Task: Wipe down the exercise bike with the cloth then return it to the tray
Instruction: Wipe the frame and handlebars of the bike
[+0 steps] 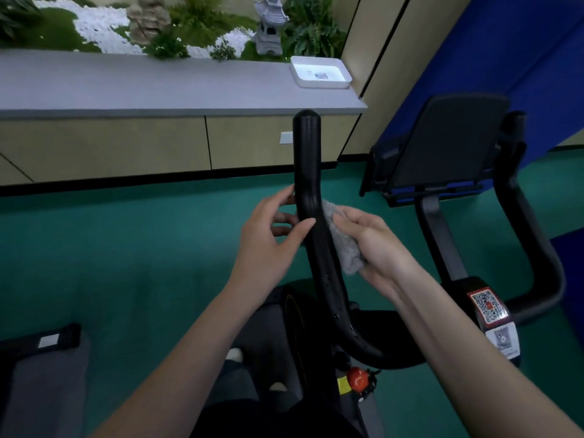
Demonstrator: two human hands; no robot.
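My right hand (369, 235) grips the cloth (346, 248) against the bar (311, 197); my left hand (271, 229) clasps the bar. Risk: the bunched cloth slips and drops.

I lose the fingertips of my left hand (268, 235) behind the handlebar (307, 165); my right hand (376, 240) covers part of the cloth (347, 254).

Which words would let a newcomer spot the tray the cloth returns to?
Find the long grey countertop running in front of the indoor rock garden. At its right end sits a shallow white rectangular plastic tray. It is the only item seen on that counter, near the grey stone pagoda lantern.
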